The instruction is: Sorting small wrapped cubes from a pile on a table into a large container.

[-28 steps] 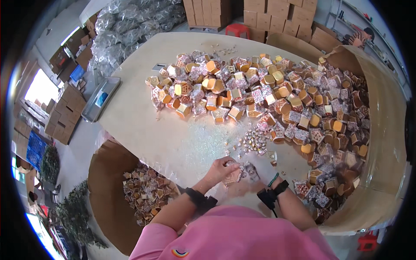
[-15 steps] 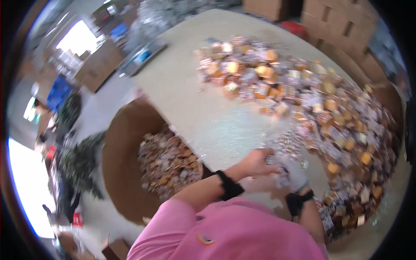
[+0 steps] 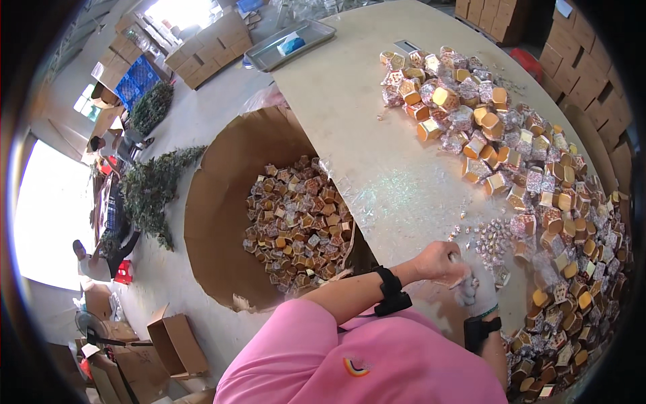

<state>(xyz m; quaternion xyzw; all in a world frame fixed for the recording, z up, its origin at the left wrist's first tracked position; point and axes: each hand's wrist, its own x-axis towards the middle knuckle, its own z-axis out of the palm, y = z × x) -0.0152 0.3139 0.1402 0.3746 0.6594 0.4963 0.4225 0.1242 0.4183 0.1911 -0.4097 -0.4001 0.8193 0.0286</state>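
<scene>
My left hand (image 3: 439, 261) is closed at the near edge of the table (image 3: 350, 114). Close beside it, my right hand (image 3: 482, 296) is blurred. Between them they pinch a small wrapped box (image 3: 465, 284). Both wrists wear black bands. Just beyond the hands lies a small heap of silvery pieces (image 3: 491, 237). A large pile of gold and orange boxes in clear film (image 3: 518, 161) runs along the table's right side. To my left, below the table edge, stands a big round cardboard bin (image 3: 215, 202) with many wrapped boxes (image 3: 296, 225) in it.
A metal tray (image 3: 291, 42) lies at the table's far end. Stacked cartons (image 3: 585, 74) stand at the back right and more (image 3: 202, 47) at the back left by a blue crate (image 3: 138, 82). Green branches (image 3: 151, 192), an open carton (image 3: 178, 343) and other people (image 3: 94, 259) are on the floor at left.
My head has turned left and down, so the bin now fills the middle of the view. My hands have stayed together at the table's near edge.
</scene>
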